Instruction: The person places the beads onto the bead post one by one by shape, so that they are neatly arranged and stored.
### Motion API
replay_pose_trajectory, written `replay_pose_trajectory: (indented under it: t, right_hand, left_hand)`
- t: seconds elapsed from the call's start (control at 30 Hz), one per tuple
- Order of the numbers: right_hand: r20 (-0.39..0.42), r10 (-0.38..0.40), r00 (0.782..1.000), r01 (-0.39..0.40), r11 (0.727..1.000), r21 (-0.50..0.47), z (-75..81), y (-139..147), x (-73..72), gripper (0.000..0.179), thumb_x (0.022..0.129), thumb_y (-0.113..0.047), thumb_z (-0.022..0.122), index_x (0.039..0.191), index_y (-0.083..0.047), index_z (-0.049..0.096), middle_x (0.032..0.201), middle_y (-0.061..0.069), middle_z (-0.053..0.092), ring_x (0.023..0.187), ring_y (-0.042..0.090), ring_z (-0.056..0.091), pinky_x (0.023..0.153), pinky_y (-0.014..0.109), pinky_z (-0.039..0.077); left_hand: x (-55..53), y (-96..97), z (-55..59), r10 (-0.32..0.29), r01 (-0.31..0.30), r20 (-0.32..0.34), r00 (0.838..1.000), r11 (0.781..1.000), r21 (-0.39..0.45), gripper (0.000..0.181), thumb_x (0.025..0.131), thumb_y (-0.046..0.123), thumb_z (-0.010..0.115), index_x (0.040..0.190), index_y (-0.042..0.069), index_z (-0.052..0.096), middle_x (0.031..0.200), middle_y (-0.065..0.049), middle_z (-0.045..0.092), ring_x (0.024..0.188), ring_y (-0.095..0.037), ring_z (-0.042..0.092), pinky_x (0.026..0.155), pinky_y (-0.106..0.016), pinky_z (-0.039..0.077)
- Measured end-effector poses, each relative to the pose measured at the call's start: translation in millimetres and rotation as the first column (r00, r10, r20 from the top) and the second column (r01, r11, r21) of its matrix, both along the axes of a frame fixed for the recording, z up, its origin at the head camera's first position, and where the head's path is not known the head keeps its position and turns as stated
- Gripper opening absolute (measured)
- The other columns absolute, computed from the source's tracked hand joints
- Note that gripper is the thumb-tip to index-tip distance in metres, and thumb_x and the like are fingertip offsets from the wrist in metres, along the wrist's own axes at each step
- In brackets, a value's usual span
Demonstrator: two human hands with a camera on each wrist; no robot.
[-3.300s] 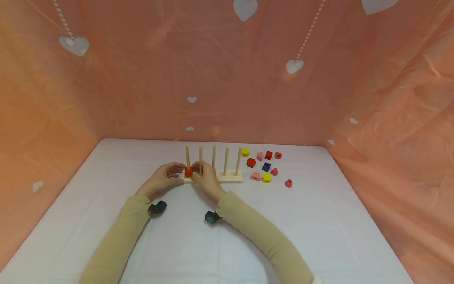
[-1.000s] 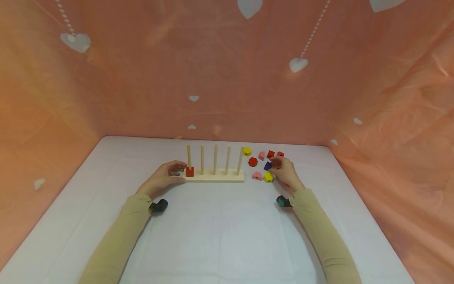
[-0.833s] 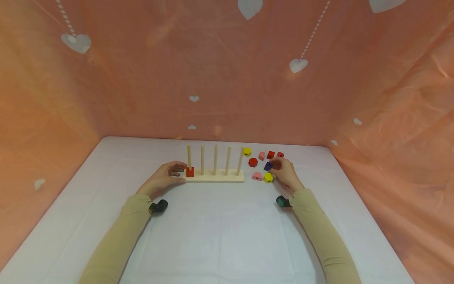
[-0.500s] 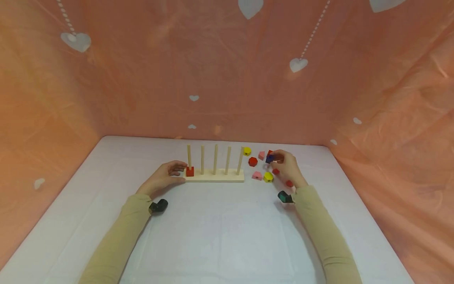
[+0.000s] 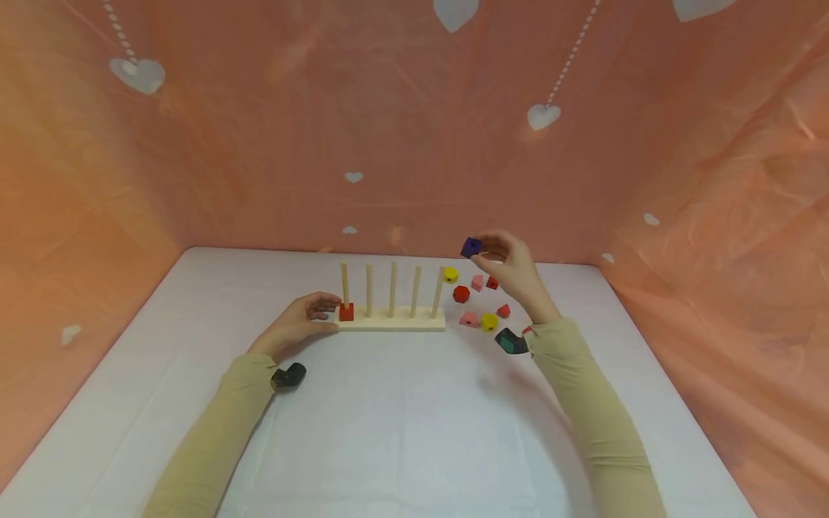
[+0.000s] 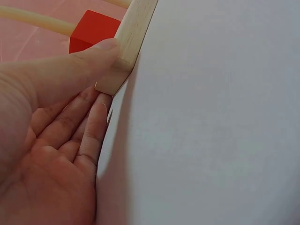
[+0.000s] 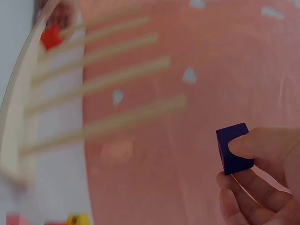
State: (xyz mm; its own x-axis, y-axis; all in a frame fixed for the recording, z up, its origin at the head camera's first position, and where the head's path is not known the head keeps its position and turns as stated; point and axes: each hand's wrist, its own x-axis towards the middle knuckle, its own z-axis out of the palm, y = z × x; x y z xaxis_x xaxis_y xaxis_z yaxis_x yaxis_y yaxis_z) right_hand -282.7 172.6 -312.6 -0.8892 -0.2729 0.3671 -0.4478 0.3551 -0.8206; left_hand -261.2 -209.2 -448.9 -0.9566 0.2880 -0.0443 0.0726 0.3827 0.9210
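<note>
Raised above the far table edge, my right hand (image 5: 516,273) pinches a dark blue cube bead (image 5: 471,247) between thumb and fingers. The right wrist view shows the thumb across one face of the cube (image 7: 237,162). A pale wooden peg stand (image 5: 395,325) with several upright pegs lies to the left of that hand, lower down. My left hand (image 5: 291,325) holds the stand's left end, thumb along its near edge and fingers at the end. At the foot of the leftmost peg (image 5: 345,280) sits a red square bead (image 5: 347,312).
Loose beads lie right of the stand: yellow ones (image 5: 488,322), a red one (image 5: 461,293), pink ones (image 5: 469,319) and several others, some partly behind the right arm. White cloth covers the table (image 5: 388,417). A peach curtain (image 5: 401,144) hangs behind.
My right hand has gone from the leftmost peg to the beads, taken the blue cube bead and lifted it up and to the left. My left hand stays at the stand's end.
</note>
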Motion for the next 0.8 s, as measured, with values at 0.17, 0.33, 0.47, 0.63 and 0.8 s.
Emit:
replay_pose_trajectory:
  t: [0.17, 0.33, 0.47, 0.63, 0.8]
  right_hand:
    - [-0.049, 0.101, 0.994, -0.106, 0.988, -0.112, -2.3, -23.3, -10.6, 0.035, 0.086, 0.002, 0.068, 0.119, 0.004, 0.059, 0.11, 0.017, 0.062, 0.099, 0.027, 0.06, 0.087, 0.027, 0.051]
    - [-0.046, 0.185, 0.982, -0.19, 0.972, -0.139, 2.8, -58.2, -6.4, 0.034, 0.087, 0.003, 0.066, 0.12, 0.002, 0.059, 0.109, 0.016, 0.062, 0.098, 0.028, 0.06, 0.085, 0.03, 0.052]
    - [-0.044, 0.253, 0.966, -0.257, 0.955, -0.148, 6.5, -86.4, 2.2, 0.035, 0.087, 0.006, 0.063, 0.122, 0.006, 0.058, 0.11, 0.02, 0.061, 0.1, 0.034, 0.059, 0.086, 0.034, 0.051]
    - [-0.052, 0.3, 0.953, -0.304, 0.945, -0.121, 16.0, -116.6, 21.1, 0.034, 0.087, 0.009, 0.062, 0.121, 0.011, 0.056, 0.111, 0.025, 0.06, 0.1, 0.037, 0.058, 0.089, 0.039, 0.05]
    - [-0.064, 0.332, 0.941, -0.336, 0.939, -0.076, 12.6, -138.6, 23.0, 0.033, 0.088, 0.007, 0.062, 0.121, 0.008, 0.058, 0.113, 0.022, 0.06, 0.102, 0.031, 0.059, 0.091, 0.037, 0.049]
  left_hand:
    - [-6.5, -3.4, -8.9, -0.003, 0.003, -0.04, 0.999, 1.0, -0.004, 0.06, 0.082, 0.013, 0.077, 0.133, 0.003, 0.048, 0.13, -0.018, 0.053, 0.114, -0.033, 0.051, 0.1, -0.047, 0.039]
    - [-7.9, -3.5, -9.2, -0.009, 0.01, -0.067, 0.998, 1.0, 0.007, 0.058, 0.081, 0.008, 0.077, 0.131, -0.002, 0.049, 0.126, -0.022, 0.054, 0.112, -0.035, 0.053, 0.099, -0.046, 0.041]
    - [-8.7, -3.9, -10.5, -0.016, 0.017, -0.073, 0.997, 1.0, 0.01, 0.058, 0.08, 0.006, 0.077, 0.13, -0.003, 0.049, 0.125, -0.022, 0.054, 0.112, -0.034, 0.053, 0.098, -0.044, 0.042]
    - [-9.0, -4.3, -9.9, -0.023, 0.024, -0.067, 0.998, 0.999, 0.023, 0.057, 0.081, 0.007, 0.077, 0.13, -0.002, 0.05, 0.125, -0.021, 0.055, 0.112, -0.034, 0.053, 0.099, -0.045, 0.041]
    - [-8.8, -5.8, -8.8, -0.023, 0.024, -0.055, 0.998, 0.999, 0.028, 0.057, 0.082, 0.01, 0.076, 0.13, -0.001, 0.05, 0.126, -0.021, 0.054, 0.113, -0.034, 0.053, 0.1, -0.047, 0.04]
